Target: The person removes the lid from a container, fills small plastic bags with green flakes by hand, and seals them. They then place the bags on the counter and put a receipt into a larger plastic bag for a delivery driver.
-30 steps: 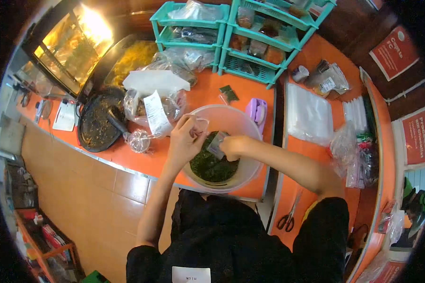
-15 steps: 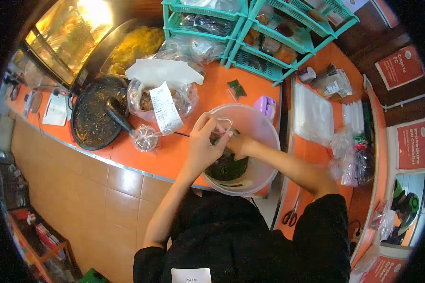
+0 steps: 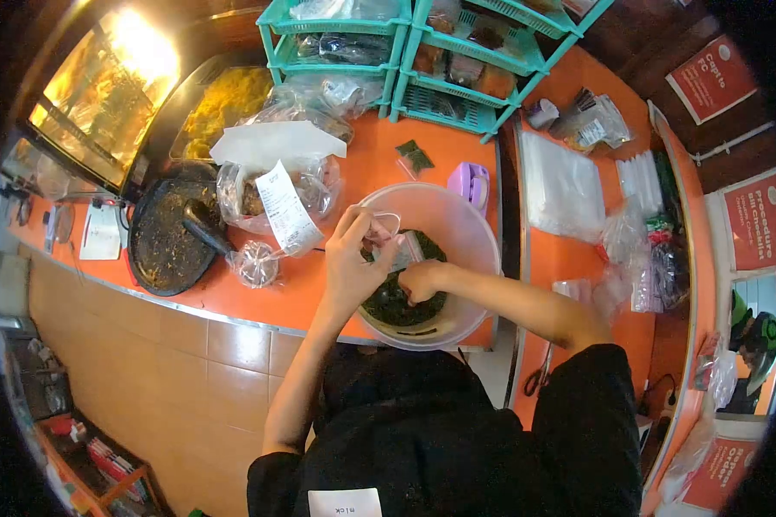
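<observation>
A translucent white bucket (image 3: 481, 258) stands at the counter's front edge, with dark green chopped or flaky stuff (image 3: 388, 308) in its bottom. Over its left side, my left hand (image 3: 353, 258) pinches a small clear zip bag (image 3: 403, 250) with a reddish strip. A thin pale loop shows beside those fingers. Inside the bucket, my right hand (image 3: 427, 280) is curled low against the green stuff, just below the bag. Its fingertips are partly hidden, so whatever they grip cannot be made out. A filled small green packet (image 3: 415, 155) lies behind the bucket.
Left of the bucket are a plastic-wrapped bundle with a receipt (image 3: 288, 209) and a black stone mortar (image 3: 168, 250) with its pestle. A purple device (image 3: 470, 185) stands close behind the bucket. Teal racks (image 3: 448, 108) rise at the back; scissors (image 3: 536, 379) lie on the right counter.
My right hand has moved down and away from my left fingers, deeper toward the green stuff. The small bag now shows plainly between the hands. The whole view has shifted slightly.
</observation>
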A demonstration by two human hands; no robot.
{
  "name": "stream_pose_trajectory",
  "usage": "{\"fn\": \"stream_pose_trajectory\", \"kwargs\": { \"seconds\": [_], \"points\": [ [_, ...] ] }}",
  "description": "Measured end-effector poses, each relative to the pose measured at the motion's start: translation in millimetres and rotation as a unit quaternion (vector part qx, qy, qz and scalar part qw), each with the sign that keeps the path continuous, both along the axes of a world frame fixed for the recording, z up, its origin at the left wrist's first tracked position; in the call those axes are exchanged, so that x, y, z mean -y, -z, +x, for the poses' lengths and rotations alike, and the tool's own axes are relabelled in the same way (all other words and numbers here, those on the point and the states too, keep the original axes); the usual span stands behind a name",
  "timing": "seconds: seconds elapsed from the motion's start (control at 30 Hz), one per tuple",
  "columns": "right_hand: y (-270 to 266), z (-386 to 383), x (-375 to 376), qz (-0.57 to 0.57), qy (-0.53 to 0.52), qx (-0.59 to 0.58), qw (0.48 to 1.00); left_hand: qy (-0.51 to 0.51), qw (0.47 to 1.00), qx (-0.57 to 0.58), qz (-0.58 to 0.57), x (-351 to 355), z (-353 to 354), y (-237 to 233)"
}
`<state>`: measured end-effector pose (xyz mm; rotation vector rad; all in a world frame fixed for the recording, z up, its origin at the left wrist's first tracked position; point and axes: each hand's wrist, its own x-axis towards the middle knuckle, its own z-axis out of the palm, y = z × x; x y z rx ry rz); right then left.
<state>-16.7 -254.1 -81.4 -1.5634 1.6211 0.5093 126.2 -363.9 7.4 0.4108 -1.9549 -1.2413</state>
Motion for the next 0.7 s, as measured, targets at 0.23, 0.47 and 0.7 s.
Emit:
{"fn": "stream_pose_trajectory", "kwargs": {
  "seconds": [0.23,0.47,0.7],
  "points": [
    [14,14,6,-0.006,-0.061,0.001,0.998,0.006,1.0,0.008,-0.004,0,1,-1],
    [12,-3,16,-0.169,-0.028,0.014,0.985,-0.004,1.0,-0.008,0.027,0,1,1],
    [50,1,26,-0.465,0.021,0.096,0.88,0.001,1.0,0.022,-0.003,0,2,-5]
  ]
}}
